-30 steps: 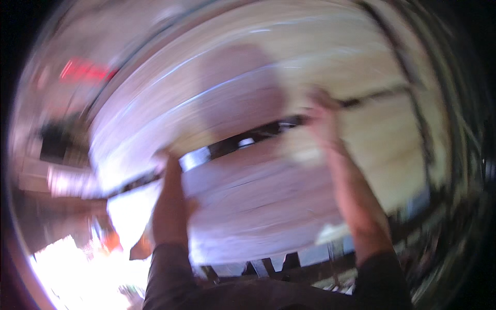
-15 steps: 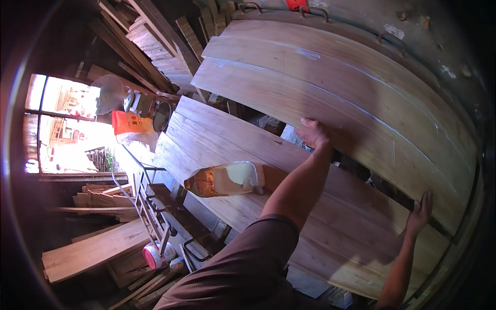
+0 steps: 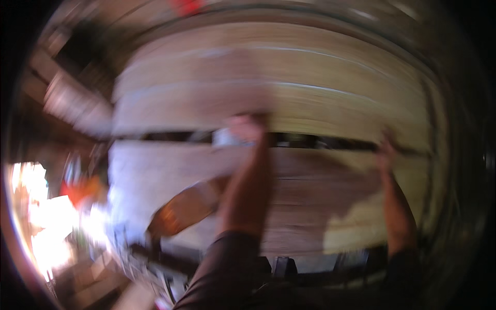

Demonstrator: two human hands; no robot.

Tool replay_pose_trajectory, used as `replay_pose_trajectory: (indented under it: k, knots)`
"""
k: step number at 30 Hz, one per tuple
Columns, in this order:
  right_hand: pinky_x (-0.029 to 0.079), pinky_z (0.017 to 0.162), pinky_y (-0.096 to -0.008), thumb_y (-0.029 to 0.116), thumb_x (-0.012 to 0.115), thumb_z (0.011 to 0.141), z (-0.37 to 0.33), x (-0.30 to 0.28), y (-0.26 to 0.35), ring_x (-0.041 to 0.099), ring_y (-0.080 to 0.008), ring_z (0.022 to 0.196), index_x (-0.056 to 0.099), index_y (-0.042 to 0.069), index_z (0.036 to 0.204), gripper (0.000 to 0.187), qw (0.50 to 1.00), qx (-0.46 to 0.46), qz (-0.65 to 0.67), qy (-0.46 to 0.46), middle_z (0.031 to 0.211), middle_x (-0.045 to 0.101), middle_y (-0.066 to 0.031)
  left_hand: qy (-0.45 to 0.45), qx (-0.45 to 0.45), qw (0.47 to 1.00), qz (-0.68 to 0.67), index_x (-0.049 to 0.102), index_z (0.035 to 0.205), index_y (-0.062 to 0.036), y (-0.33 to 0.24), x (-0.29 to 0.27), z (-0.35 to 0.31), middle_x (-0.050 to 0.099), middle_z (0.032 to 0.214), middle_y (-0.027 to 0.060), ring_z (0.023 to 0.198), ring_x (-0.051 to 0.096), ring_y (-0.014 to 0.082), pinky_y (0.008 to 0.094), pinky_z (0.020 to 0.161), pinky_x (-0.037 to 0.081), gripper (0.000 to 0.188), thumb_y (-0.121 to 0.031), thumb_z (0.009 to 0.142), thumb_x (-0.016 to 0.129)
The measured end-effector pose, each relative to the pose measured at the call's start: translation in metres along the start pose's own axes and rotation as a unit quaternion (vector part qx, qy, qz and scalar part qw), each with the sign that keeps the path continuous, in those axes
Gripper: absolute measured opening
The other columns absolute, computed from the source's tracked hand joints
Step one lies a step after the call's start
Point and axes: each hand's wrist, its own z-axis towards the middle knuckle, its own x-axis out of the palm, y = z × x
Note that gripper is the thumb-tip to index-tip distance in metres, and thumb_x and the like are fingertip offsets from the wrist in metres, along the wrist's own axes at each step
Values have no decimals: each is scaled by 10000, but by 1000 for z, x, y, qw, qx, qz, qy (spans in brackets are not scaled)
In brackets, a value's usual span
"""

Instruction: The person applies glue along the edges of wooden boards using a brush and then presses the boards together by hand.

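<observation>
Running left-to-right beyond both hands: long, flat, pale-brown wooden upper panel (image 3: 336, 111). Left hand (image 3: 246, 128) nearer its middle, right hand (image 3: 385, 151) nearer its right end; blurred, can't tell finger opening or hold.

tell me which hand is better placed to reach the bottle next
Left, probably: the left hand is nearer the bottle, and its forearm passes close beside it. The right hand is farther off, toward the right end of the gap, and would likely reach past that forearm.
</observation>
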Motion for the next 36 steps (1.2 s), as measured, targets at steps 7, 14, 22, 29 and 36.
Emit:
replay_pose_trajectory:
  k: [7, 14, 22, 29, 36]
  knots:
    - [422, 1086, -454, 156, 678, 795, 10, 86, 67, 514, -360, 1267, 662, 49, 1120, 343, 705, -298, -644, 5, 1277, 616, -120, 132, 71, 988, -41, 403, 1416, 12, 20, 7, 10, 457, 1395, 239, 1299, 420, 395, 522, 1080, 313, 607, -373, 971, 551]
    - [420, 1079, -445, 214, 731, 752, 0, 70, 50, 538, -363, 1229, 668, 30, 1058, 363, 768, -295, -565, -56, 1245, 625, -155, 264, 510, 773, 269, 374, 1482, 8, 149, 8, -207, 347, 1544, 233, 1450, 292, 396, 578, 1173, 211, 690, -369, 946, 589]
    - [488, 855, -501, 67, 766, 714, -17, -56, 143, 603, -367, 1040, 634, 53, 989, 305, 825, -290, -480, 75, 1038, 635, -142, 167, 540, 633, 529, 366, 1510, -71, 192, 29, -360, 272, 1596, 223, 1499, 185, 376, 583, 1194, 89, 648, -474, 1006, 424]
    - [463, 1036, -400, 159, 593, 933, 60, -277, 167, 606, -352, 1184, 585, 10, 1314, 409, 862, -104, -468, -167, 1278, 633, -199, 169, 557, 613, 534, 327, 1527, -64, 188, 35, -376, 227, 1606, 239, 1502, 165, 400, 586, 1199, 63, 629, -407, 1009, 425]
    - [409, 1072, -455, 395, 521, 985, 143, -283, 133, 527, -402, 1275, 518, -53, 1337, 570, 919, 1, -391, -43, 1365, 553, -262, 144, 628, 581, 498, 371, 1479, -36, 195, 24, -353, 358, 1547, 241, 1451, 299, 402, 591, 1164, 167, 583, -370, 1013, 474]
